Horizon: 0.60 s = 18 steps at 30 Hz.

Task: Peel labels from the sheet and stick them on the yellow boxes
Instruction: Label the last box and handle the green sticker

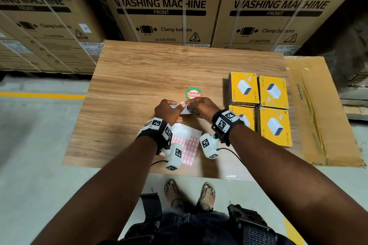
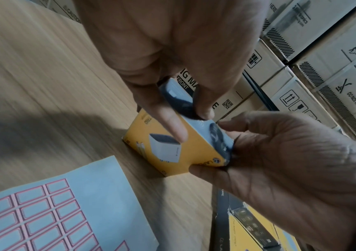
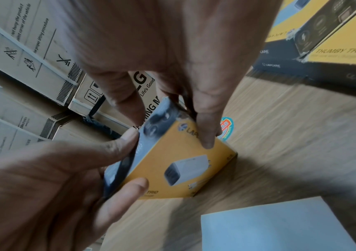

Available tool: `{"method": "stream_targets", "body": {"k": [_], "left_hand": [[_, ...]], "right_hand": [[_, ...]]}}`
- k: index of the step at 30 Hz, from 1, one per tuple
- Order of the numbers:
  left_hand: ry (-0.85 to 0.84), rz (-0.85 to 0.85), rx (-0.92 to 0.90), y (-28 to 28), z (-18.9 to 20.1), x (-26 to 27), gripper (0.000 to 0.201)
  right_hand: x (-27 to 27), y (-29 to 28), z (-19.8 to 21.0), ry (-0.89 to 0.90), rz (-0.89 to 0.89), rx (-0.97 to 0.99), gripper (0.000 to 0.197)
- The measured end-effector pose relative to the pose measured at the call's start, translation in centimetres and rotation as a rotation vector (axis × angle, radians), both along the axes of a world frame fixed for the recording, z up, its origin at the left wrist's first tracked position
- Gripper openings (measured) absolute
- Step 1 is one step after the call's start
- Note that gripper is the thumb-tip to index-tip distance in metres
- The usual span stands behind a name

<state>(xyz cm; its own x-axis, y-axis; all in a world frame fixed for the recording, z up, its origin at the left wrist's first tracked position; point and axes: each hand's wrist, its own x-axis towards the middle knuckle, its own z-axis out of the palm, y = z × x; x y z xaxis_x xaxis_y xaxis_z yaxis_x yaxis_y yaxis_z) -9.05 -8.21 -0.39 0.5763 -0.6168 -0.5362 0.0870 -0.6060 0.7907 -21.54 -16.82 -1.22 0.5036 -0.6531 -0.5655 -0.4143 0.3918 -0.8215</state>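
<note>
A yellow box with a white charger pictured on it stands tilted on one edge on the wooden table, grey side up. My left hand grips its left end, with one finger lying on the yellow face. My right hand grips the right end, fingers curled over the yellow face. A small pink-edged label shows on the top side between both thumbs. The label sheet lies flat under my wrists, also visible as a sheet.
Several more yellow boxes sit packed together at the table's right. A round red-and-green sticker lies just beyond the hands. Big washing-machine cartons wall off the far side. Flat cardboard lies to the right.
</note>
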Motion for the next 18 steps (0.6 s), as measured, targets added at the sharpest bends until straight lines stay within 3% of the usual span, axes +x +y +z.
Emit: {"method": "stream_targets", "body": {"k": [3,5,8,13,15,18], "left_hand": [[0.032,-0.035,0.019,-0.3,0.1,0.3,0.022],[0.104,-0.059,0.024,-0.6,0.4,0.8,0.013],[0.158,-0.079,0.028,-0.5,0.4,1.3,0.019],[0.193,-0.074,-0.028,0.2,0.0,1.3,0.035],[0.21,-0.027,-0.054,0.2,-0.1,1.3,0.033],[0.176,0.054,-0.079,0.0,0.3,1.4,0.027]], "right_hand": [[0.2,0.1,-0.1,0.009,-0.007,-0.001,0.008],[0.4,0.1,-0.6,0.067,0.021,-0.075,0.027],[0.6,0.3,-0.7,0.186,0.038,-0.224,0.036],[0.7,0.5,-0.2,0.12,0.043,-0.136,0.012],[0.8,0.3,-0.4,0.099,0.029,-0.089,0.02],[1.2,-0.3,-2.2,0.038,-0.055,-0.023,0.047]]}}
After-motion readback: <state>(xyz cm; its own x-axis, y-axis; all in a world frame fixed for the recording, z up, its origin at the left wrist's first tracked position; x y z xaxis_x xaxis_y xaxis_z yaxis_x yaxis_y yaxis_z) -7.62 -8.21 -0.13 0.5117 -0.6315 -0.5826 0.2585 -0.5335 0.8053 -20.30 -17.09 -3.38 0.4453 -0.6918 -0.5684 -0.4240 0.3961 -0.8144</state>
